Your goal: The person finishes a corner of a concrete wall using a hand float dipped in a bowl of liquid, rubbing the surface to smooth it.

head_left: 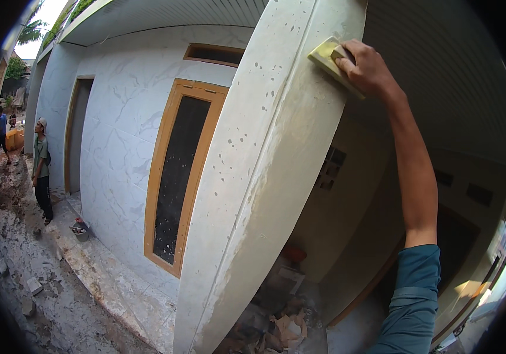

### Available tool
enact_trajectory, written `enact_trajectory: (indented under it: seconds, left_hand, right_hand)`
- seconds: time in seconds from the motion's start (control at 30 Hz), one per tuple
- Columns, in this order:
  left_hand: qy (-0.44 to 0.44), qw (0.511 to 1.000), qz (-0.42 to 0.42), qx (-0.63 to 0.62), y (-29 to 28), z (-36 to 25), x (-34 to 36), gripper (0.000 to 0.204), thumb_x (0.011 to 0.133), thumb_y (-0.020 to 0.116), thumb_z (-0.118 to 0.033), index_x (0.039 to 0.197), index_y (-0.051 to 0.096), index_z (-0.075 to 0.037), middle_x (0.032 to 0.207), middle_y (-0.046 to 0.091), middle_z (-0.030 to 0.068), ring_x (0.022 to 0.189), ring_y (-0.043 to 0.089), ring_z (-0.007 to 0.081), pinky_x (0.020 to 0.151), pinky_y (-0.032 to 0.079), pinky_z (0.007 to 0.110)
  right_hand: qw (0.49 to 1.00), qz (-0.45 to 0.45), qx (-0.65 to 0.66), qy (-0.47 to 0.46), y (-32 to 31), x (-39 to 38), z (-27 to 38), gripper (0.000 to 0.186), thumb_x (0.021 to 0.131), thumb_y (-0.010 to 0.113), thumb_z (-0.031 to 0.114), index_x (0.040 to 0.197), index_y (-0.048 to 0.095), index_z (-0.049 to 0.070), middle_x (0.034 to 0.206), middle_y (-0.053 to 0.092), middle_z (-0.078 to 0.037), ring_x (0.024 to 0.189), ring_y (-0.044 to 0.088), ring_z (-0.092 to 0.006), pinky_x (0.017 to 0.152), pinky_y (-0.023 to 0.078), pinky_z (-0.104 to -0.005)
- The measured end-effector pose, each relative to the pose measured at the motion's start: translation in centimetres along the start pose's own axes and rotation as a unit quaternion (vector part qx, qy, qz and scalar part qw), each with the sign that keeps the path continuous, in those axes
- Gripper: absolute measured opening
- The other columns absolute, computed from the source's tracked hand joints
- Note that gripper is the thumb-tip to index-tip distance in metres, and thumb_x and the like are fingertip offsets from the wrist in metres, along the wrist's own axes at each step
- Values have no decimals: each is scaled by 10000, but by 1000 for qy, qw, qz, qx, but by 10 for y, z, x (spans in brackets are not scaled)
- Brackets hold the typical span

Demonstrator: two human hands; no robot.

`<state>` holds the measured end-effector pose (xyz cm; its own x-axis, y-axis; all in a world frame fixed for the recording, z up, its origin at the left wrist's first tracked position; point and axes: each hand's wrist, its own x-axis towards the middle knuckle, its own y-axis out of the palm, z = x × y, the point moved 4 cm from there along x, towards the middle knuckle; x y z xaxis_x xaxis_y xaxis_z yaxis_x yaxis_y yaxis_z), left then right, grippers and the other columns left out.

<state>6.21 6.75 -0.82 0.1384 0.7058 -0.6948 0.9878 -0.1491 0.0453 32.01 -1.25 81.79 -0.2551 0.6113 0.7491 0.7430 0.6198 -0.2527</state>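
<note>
My right hand (362,68) is closed on a pale yellow flat block with a handle, like a float (326,54), pressed against the upper part of a cream-painted column (276,177). The column has grey specks on its left face, a grooved line down it and patchy, rougher streaks along its lower stretch. My right forearm in a rolled teal sleeve rises from the lower right. My left hand is not in view.
A marbled wall (111,147) holds a wooden-framed window (152,194). A bucket (80,235) stands on a ledge. Two people (41,165) (1,133) are on the left by rubble-strewn ground (23,265). A shaded room with crumpled paper (288,330) lies right of the column.
</note>
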Motion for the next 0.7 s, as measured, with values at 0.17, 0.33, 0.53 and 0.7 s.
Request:
enact_trajectory:
  seconds: [0.17,0.33,0.53,0.7]
  left_hand:
    - [6,1000,4,-10,-13,8,7,447,897,575,-492,603,440,-185,507,290,-35,411,223,118,390,192,301]
    - [9,1000,12,-13,-16,10,3,456,898,571,-498,595,430,-187,506,288,-34,410,221,119,390,191,302]
    - [4,1000,22,-15,-13,15,4,467,898,566,-505,586,418,-191,505,285,-33,410,220,120,389,190,304]
    - [0,999,19,-33,-11,16,16,476,899,562,-511,579,408,-193,503,282,-33,409,218,121,389,190,305]
  right_hand:
    - [979,115,86,-147,63,-145,154,245,784,637,122,956,565,-36,905,544,-164,858,590,-312,741,522,-396]
    - [980,77,152,-101,36,-157,143,295,795,638,138,1031,576,-28,928,555,-169,893,596,-333,742,520,-411]
    - [998,-54,-22,16,-26,-16,9,322,872,564,197,1084,599,-42,1080,609,-209,987,603,-371,861,488,-445]
    - [998,53,46,4,27,-40,55,288,875,547,219,959,593,-52,1024,613,-243,902,617,-408,827,488,-471]
